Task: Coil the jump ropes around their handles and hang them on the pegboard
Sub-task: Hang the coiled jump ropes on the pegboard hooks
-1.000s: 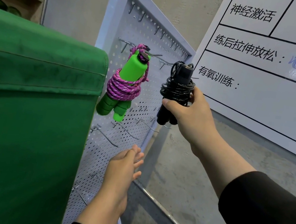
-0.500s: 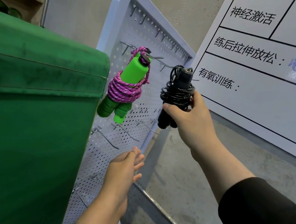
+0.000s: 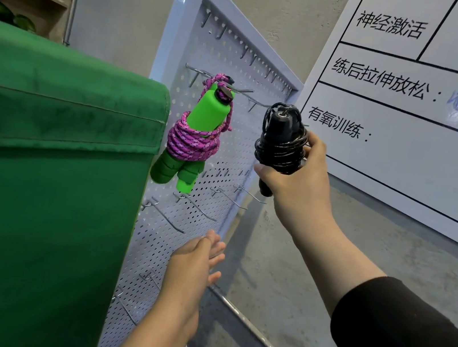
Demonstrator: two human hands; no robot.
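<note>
Right, the main risk: the black rope (image 3: 281, 145) is held up by the right hand (image 3: 295, 183) near the pegboard (image 3: 204, 151) but is not seen looped on any hook. If the hand lets go before a loop catches a prong, the bundle likely drops to the floor and the coil may spring loose, since the cord looks stiff and slick. The target hook (image 3: 255, 106) at the board's right edge is thin and partly hidden behind the bundle, so a miss is easy; can't tell if a loop is already over it. A bump leftward could also knock the green rope (image 3: 194, 138), which hangs from a hook near the board's upper middle, purple cord wound round its handles.

Right hand: fingers and thumb clamped on the black rope's coil and handles. Left hand (image 3: 192, 263): fingers straight and apart, holding nothing, low in front of the board; touching it or not, can't tell.

Counts: jump ropes two, one hung and one in hand. Hands two. Pegboard one. Hooks many, mostly bare, not countable. Whiteboard (image 3: 428, 121) one, right of the pegboard. Green box (image 3: 41, 173) one, left of it.
</note>
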